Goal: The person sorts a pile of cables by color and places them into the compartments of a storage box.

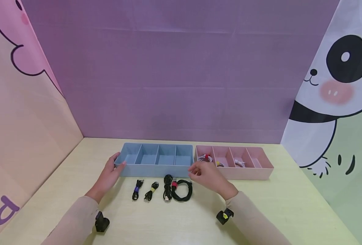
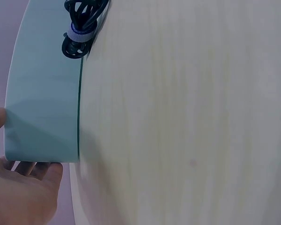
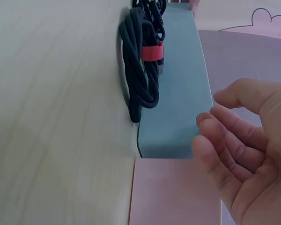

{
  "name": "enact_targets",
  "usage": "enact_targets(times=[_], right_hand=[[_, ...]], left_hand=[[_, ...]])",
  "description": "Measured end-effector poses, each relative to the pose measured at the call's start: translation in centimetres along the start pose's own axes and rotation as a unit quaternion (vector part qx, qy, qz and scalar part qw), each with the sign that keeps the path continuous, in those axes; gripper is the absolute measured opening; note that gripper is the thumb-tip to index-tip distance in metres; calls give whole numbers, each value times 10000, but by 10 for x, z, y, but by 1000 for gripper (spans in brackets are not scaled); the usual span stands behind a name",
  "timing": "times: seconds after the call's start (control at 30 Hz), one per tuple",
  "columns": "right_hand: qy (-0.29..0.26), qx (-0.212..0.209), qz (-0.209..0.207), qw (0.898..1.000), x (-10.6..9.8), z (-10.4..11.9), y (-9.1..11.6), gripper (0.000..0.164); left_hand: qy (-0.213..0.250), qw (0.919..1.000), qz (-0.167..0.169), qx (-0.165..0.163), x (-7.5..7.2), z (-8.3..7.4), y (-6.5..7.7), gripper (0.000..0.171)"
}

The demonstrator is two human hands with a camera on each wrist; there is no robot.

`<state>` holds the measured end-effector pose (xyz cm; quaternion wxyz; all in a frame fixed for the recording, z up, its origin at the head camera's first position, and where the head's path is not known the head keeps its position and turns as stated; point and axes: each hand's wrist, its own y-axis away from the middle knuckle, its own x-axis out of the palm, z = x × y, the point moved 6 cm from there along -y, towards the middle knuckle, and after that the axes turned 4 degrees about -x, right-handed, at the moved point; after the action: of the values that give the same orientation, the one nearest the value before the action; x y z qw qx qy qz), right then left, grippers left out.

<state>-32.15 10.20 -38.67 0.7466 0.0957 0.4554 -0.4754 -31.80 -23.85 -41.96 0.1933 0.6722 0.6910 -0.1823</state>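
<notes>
left grip [image 1: 109, 173] holds the blue tray [image 1: 156, 170] at its 9 o'clock end, thumb on the front rim and fingers against the end wall. right grip [image 1: 210, 175], fingers loosely curled around nothing, hovers by the tray's 4 o'clock corner; whether it touches the tray i cannot tell. the blue tray, split into four compartments, sits upright at 12 o'clock on the pale bench [image 1: 168, 221], with the pink tray [image 1: 245, 174] just beside it at 3 o'clock. at 6 o'clock from the blue tray four bundled black cables lie in a row: from the 9 o'clock side, the purple-banded cable [image 1: 137, 190], the yellow-banded cable [image 1: 151, 191], the long bundle [image 1: 167, 187], and the red-banded coil [image 1: 190, 191] just beside that. pale cables [image 1: 205, 157] lie in the pink tray's first three compartments from 9 o'clock. a purple backdrop [image 1: 181, 68] rises at 12 o'clock, and a printed panda [image 1: 347, 59] shows at 2 o'clock.
</notes>
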Motion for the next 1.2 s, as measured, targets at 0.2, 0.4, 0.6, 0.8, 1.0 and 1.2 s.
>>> enact_targets(times=[0.2,0.4,0.6,0.8,1.0,1.2], right_hand=[[68,-79,134,9999,6,3,-2,14],[323,-241,206,9990,15,5,-3,16],[224,-154,412,9988,23,3,-4,17],[354,-249,443,9981,28,3,-5,17],[602,-413,379,9966,31,2,-7,18],[817,-544,392,9944,35,3,-8,17]], left_hand=[[-12,10000,7,-44,0,1,0,74],[-4,10000,7,-26,0,-1,2,73],[6,10000,-37,3,0,1,1,74],[51,9999,-98,58,-1,2,-1,74],[-5,10000,-3,14,0,2,-2,74],[-7,10000,5,23,0,1,0,73]])
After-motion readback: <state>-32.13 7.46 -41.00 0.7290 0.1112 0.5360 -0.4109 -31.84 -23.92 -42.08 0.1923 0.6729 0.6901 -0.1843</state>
